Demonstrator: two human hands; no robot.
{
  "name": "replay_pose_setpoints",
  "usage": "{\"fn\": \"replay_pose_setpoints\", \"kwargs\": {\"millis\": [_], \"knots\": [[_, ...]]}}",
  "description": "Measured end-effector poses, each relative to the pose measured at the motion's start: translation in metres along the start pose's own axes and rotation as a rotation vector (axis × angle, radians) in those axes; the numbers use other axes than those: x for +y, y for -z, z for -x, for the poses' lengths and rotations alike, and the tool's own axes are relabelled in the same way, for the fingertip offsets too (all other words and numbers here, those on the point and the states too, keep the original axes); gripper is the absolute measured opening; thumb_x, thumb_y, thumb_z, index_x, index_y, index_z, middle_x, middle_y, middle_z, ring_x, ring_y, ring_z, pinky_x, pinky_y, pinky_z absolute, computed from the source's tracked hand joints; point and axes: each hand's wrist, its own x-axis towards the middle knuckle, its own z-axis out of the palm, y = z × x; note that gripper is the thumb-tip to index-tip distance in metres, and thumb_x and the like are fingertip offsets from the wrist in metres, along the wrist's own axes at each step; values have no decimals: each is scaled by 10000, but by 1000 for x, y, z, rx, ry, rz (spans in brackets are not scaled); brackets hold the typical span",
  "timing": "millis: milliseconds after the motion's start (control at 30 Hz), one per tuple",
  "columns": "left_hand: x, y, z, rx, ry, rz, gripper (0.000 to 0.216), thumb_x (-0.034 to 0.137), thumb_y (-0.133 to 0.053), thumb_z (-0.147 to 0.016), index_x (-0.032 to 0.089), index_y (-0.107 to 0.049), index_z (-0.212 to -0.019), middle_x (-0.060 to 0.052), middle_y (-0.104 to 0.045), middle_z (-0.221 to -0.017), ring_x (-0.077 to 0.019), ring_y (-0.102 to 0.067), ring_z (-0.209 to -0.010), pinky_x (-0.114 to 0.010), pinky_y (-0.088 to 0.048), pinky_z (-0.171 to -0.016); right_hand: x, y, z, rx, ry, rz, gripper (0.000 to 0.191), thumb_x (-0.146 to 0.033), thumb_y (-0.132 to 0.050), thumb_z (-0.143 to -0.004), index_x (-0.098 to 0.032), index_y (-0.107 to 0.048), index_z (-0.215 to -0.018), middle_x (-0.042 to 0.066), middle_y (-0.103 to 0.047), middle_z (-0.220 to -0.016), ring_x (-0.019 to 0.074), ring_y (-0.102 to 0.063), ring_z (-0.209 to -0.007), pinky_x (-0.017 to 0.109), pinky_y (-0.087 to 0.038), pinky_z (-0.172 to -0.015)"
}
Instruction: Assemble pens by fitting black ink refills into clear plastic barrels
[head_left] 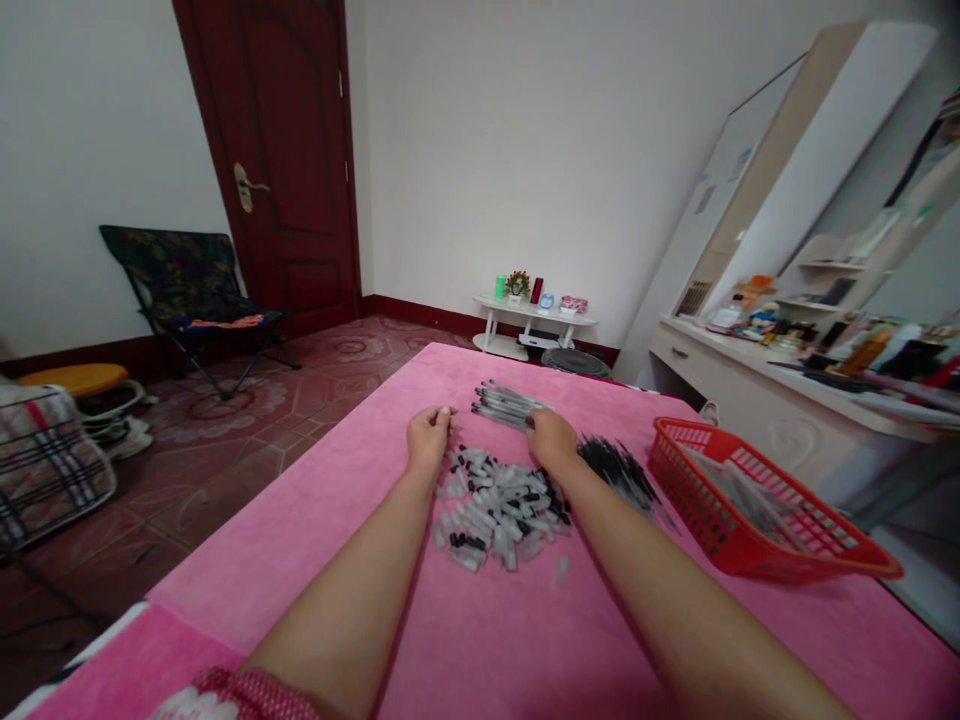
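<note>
Red-and-white patterned fabric sleeve cuff (255, 697): behind the left hand (430, 437). Same hand: fingertips together, contents too small to tell. Bare right hand (553, 438): fingers curled at one end of clear, black-tipped plastic tubes (501, 403); grip cannot be told. Clear-and-black plastic caps (499, 505): heaped between and nearer than the hands. Slim black rods (615, 468): beside the right hand. Red plastic lattice basket (709, 508): farther right.

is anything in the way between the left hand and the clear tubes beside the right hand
Nothing visible: only pink cover shows in the short gap from the left hand to the clear tubes. The pile of cap-like pieces lies nearer the person, off that line.
</note>
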Motion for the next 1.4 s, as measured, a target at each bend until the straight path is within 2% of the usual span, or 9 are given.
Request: {"fn": "replay_pose_setpoints", "kwargs": {"millis": [133,433,633,767,900,1033,1200,1267,1400], "knots": [[-2,0,0,0,-5,-4,312,390,-544,-753,123,-688,-827,-14,-613,-608,-106,-500,-498,-213,-370,-494,-3,0,0,-16,-8,65,262,-176,-568,-795,-151,-663,-1038,161,-655,-1040,266,-618,-974,336,-462,-791],[3,2,4,-7,-13,2,334,418,-552,-735,124,-692,-811,-19,-619,-596,-117,-517,-495,-220,-386,-486,-1,7,15,4,125,139,204,-158,-584,-793,-140,-671,-978,154,-614,-1114,264,-526,-1106,311,-451,-832],[3,2,5,-15,-15,-4,322,409,-562,-721,128,-697,-801,-14,-618,-588,-116,-508,-490,-223,-382,-491,7,19,34,47,22,83,203,-212,-548,-814,-175,-645,-989,122,-673,-1002,240,-614,-971,312,-449,-791],[2,4,5,-11,-8,0,325,420,-572,-708,131,-697,-791,-16,-613,-575,-124,-507,-490,-226,-376,-489,10,22,46,125,-73,-202,163,-220,-559,-765,-193,-648,-899,86,-703,-904,217,-647,-873,290,-451,-733],[11,1,3,-20,-20,34,357,450,-589,-700,122,-687,-800,-32,-623,-614,-128,-528,-526,-228,-390,-504,2,17,55,130,-130,-836,146,-252,-544,-713,-170,-618,-809,40,-679,-698,179,-629,-653,265,-460,-597],[35,-16,13,-182,-41,101,449,506,-643,-663,116,-687,-881,-52,-656,-695,-151,-592,-627,-260,-464,-601,-11,14,65,59,-209,-1340,235,-357,-596,-652,-166,-611,-789,13,-650,-628,144,-558,-501,240,-406,-474],[65,-40,42,-620,116,369,462,492,-728,-633,130,-673,-915,-81,-699,-847,-192,-641,-768,-320,-496,-740,-17,23,75,-41,-220,-1489,263,-377,-681,-600,-159,-629,-737,1,-618,-592,105,-500,-463,221,-377,-453],[71,-42,50,-670,181,435,415,452,-750,-634,134,-668,-886,-81,-703,-837,-187,-637,-745,-310,-492,-721,-16,30,79,-168,-236,-1560,283,-409,-711,-594,-163,-618,-699,-1,-605,-581,92,-479,-450,219,-387,-450],[74,-39,53,-616,315,499,323,346,-775,-629,144,-651,-849,-89,-705,-828,-186,-628,-682,-299,-485,-627,-14,44,85,-416,-281,-1695,351,-442,-771,-557,-164,-623,-711,-12,-587,-555,71,-424,-415,211,-381,-422]]}}
